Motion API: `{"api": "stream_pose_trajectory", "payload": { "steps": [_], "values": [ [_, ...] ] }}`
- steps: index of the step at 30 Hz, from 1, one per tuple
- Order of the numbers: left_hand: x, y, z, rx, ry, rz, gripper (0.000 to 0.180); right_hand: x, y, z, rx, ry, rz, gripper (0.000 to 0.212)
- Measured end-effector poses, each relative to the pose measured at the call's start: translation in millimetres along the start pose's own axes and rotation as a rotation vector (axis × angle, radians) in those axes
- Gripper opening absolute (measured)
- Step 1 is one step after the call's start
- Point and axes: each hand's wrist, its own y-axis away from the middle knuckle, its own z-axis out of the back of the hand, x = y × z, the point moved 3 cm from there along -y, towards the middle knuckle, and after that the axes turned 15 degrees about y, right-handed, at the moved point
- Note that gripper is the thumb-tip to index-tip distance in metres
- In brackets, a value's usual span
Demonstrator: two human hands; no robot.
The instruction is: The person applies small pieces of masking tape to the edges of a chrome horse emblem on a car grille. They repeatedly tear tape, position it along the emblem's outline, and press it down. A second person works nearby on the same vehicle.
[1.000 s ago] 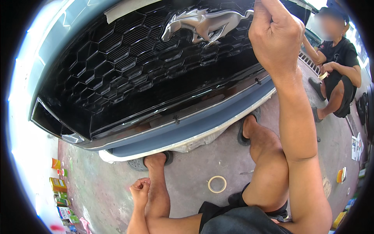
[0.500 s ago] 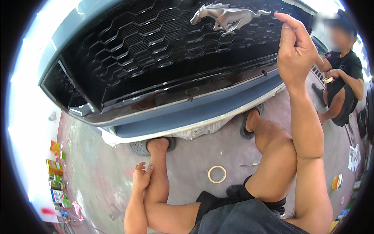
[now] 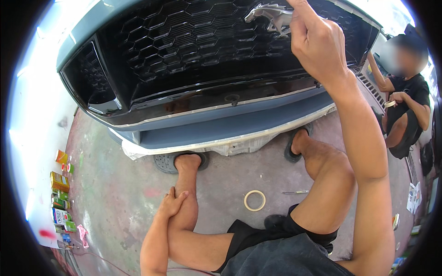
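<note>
My right hand [image 3: 321, 43] is raised in front of the black honeycomb grille [image 3: 179, 50] of a car's front bumper. It partly covers the silver running-horse emblem [image 3: 269, 17]. Its index finger stretches up to the picture's upper edge, the other fingers bend in, and I see nothing held. I cannot tell whether the fingertip touches the grille. My left hand [image 3: 175, 203] lies open on my left shin, holding nothing. Below the grille runs a grey-blue lower lip [image 3: 221, 117], edged with pale tape and masking paper [image 3: 235, 147].
On the floor between my legs lie a roll of masking tape [image 3: 254, 201] and a thin slim tool [image 3: 295, 192]. Several cans [image 3: 60, 181] and a pink cloth [image 3: 83, 235] line the left wall. At right a person [image 3: 405, 87] squats, holding a tape roll [image 3: 390, 104].
My right hand has moved left and up, now across the emblem's rear part. My left hand has flattened on the shin. The view has shifted slightly.
</note>
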Motion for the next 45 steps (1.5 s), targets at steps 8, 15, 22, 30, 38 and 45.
{"api": "stream_pose_trajectory", "payload": {
  "steps": [8,15,22,30,38,45],
  "values": [
    [13,-9,-2,0.005,0.024,-0.01,0.105,-5,-9,-13,-0.039,0.042,-0.018,0.036],
    [10,-5,3,0.013,0.037,0.004,0.102,23,-19,-20,-0.084,0.016,0.019,0.035],
    [15,-11,5,0.041,0.072,-0.028,0.103,55,-29,-33,-0.104,-0.085,0.045,0.031],
    [21,-16,5,0.053,0.099,-0.033,0.103,94,-11,-40,-0.027,-0.173,0.226,0.039],
    [20,-18,2,0.03,0.081,-0.046,0.105,80,-4,-69,0.279,-1.863,-0.85,0.025],
    [16,-16,2,0.046,0.069,-0.001,0.103,83,-21,-74,0.213,-2.013,-1.026,0.026]
  ]
}}
